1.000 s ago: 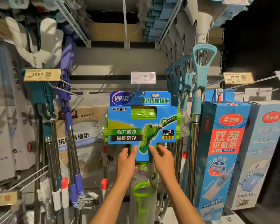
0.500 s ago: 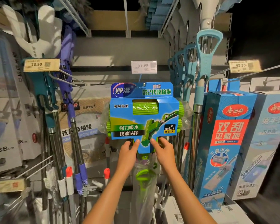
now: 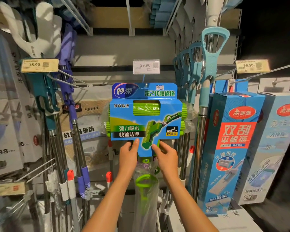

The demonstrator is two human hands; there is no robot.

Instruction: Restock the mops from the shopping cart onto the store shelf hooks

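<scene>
Mop [image 3: 145, 118] in blue card packaging sits at the centre of the frame, its top slot at a shelf hook [image 3: 146, 85] under the 59.90 price tag [image 3: 146, 66]. Below it, 2 hands grip the card's lower tab: left hand [image 3: 128, 154], right hand [image 3: 167, 156]. 2 boxed mops [image 3: 231, 144] stand at right.

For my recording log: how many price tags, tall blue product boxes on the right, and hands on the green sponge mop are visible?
Price tags: 3, reading 18.90, 59.90 and 99.50
Tall blue boxes: 2, one darker, one paler
Hands on the green mop's card: 2, left hand, right hand
Total: 7
</scene>
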